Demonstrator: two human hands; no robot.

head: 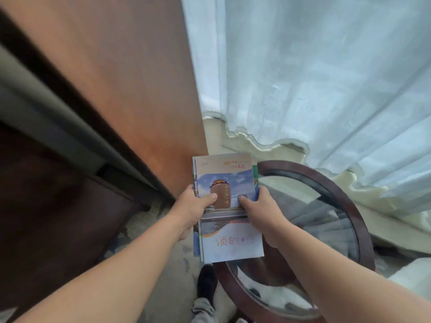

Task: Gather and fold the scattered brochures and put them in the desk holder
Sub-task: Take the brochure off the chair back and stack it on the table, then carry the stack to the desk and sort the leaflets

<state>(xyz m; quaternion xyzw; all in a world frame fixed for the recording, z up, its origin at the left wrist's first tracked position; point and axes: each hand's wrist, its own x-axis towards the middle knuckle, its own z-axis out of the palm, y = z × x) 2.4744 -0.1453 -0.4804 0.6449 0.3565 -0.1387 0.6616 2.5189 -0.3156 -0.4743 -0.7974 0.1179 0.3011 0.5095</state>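
Brochures sit stacked in both hands, left hand clamped on the stack's nine o'clock edge, right hand on its three o'clock edge, above the round glass worktop

Glossy paper brochures (glass-topped table)

Brochures: stacked, edges slightly offset, held in air; top cover shows brown jar, probably several sheets beneath.
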